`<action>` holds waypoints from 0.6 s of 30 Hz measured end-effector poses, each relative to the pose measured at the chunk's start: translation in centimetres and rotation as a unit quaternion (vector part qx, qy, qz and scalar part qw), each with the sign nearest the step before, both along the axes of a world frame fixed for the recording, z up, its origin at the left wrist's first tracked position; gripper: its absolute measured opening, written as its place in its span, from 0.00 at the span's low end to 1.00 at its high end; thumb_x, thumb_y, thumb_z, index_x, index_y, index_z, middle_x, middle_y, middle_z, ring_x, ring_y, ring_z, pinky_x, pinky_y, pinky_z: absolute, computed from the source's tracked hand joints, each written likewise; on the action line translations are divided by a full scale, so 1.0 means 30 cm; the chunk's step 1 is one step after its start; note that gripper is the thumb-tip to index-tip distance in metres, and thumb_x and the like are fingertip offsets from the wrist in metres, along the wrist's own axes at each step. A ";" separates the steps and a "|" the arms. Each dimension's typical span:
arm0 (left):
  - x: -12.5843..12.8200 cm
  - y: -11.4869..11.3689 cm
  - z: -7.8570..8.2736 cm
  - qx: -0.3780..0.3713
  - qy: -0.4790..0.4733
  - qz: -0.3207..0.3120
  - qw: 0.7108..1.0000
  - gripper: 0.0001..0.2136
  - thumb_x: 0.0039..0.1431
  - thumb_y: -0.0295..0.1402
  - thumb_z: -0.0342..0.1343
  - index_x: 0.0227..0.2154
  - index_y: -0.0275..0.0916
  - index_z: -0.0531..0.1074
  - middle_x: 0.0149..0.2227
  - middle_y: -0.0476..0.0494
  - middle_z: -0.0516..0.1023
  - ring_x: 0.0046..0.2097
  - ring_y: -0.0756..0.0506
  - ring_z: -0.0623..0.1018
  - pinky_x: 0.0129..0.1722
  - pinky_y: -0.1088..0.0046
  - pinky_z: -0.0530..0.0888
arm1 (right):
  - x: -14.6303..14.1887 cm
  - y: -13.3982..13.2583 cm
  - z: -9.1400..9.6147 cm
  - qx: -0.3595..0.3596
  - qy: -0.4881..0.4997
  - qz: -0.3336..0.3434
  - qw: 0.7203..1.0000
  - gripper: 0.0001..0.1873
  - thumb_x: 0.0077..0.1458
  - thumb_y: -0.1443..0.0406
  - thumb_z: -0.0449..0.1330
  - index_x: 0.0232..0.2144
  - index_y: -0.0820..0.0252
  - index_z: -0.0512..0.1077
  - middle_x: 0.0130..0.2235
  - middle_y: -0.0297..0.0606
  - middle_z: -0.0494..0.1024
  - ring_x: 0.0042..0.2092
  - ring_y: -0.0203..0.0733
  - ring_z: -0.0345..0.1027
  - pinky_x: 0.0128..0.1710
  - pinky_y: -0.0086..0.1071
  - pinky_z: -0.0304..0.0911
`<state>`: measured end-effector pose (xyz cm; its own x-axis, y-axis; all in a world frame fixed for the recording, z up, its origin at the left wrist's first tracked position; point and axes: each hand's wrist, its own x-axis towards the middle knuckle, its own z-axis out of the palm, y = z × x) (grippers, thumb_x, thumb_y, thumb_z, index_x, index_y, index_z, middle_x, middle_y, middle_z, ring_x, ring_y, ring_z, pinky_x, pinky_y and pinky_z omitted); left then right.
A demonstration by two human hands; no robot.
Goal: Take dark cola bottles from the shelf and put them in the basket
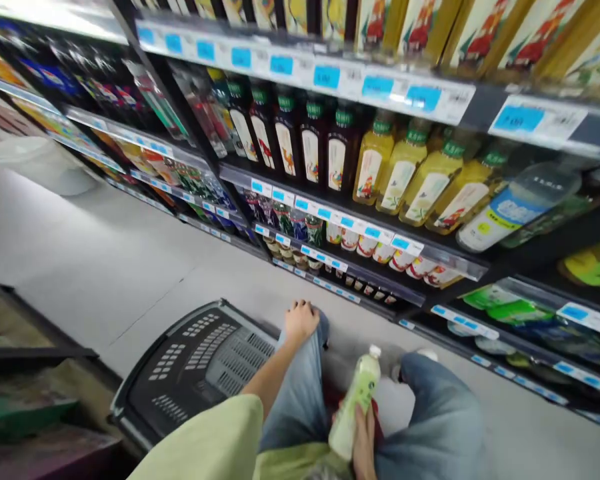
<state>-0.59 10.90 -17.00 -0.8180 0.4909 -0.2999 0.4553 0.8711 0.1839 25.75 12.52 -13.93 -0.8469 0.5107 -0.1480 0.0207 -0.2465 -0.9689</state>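
Observation:
My left hand rests on my left knee, fingers curled down over the jeans, holding nothing that I can see. My right hand grips a pale green drink bottle with a white cap, held tilted between my knees. A dark plastic shopping basket sits on the floor just left of my left leg. I am crouched in front of drink shelves.
Shelves of bottled drinks with blue price tags fill the right and top: dark bottles, yellow bottles, small cups lower down. Grey floor stretches to the left. Another low shelf edge stands at the near left.

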 end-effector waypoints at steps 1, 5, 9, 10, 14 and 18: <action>0.003 0.002 0.000 -0.002 -0.003 -0.002 1.000 0.21 0.72 0.36 0.44 0.52 0.32 0.81 0.57 0.27 0.80 0.62 0.31 0.74 0.56 0.54 0.74 | 0.033 -0.029 -0.049 -0.047 -0.036 -0.061 0.996 0.35 0.52 0.22 0.49 0.43 0.33 0.73 0.25 0.20 0.80 0.26 0.51 0.82 0.23 0.43 0.76; 0.005 -0.012 -0.023 0.001 -0.007 0.009 1.000 0.21 0.73 0.37 0.45 0.53 0.33 0.81 0.58 0.26 0.79 0.63 0.31 0.72 0.58 0.53 0.73 | 0.151 -0.043 -0.185 -0.147 -0.167 -0.184 0.957 0.26 0.49 0.31 0.62 0.36 0.38 0.68 0.26 0.21 0.80 0.27 0.53 0.82 0.22 0.42 0.73; -0.007 -0.061 -0.056 0.000 -0.005 0.028 1.000 0.20 0.73 0.37 0.45 0.53 0.35 0.81 0.59 0.28 0.79 0.63 0.32 0.72 0.58 0.54 0.73 | 0.169 0.005 -0.235 -0.122 -0.194 -0.206 0.951 0.25 0.45 0.44 0.73 0.38 0.42 0.68 0.36 0.27 0.81 0.41 0.49 0.80 0.37 0.41 0.78; -0.011 -0.074 -0.060 0.001 -0.002 0.031 1.000 0.20 0.73 0.37 0.46 0.53 0.35 0.81 0.59 0.29 0.79 0.63 0.32 0.72 0.58 0.54 0.73 | 0.161 0.010 -0.239 -0.114 -0.196 -0.213 0.950 0.27 0.42 0.46 0.75 0.38 0.43 0.68 0.36 0.27 0.79 0.42 0.49 0.78 0.39 0.42 0.78; -0.023 -0.112 -0.067 0.009 0.009 0.040 0.999 0.19 0.72 0.37 0.46 0.52 0.36 0.81 0.59 0.31 0.80 0.63 0.33 0.73 0.57 0.55 0.74 | 0.125 -0.010 -0.247 -0.135 -0.193 -0.188 0.954 0.28 0.39 0.48 0.75 0.35 0.45 0.65 0.33 0.27 0.76 0.37 0.49 0.76 0.34 0.43 0.76; -0.025 -0.119 -0.072 0.012 0.009 0.047 0.999 0.20 0.72 0.37 0.46 0.53 0.36 0.81 0.60 0.31 0.79 0.64 0.32 0.72 0.58 0.54 0.74 | 0.118 -0.040 -0.263 -0.174 -0.195 -0.152 0.953 0.25 0.45 0.47 0.72 0.35 0.47 0.64 0.30 0.24 0.72 0.28 0.42 0.71 0.24 0.33 0.67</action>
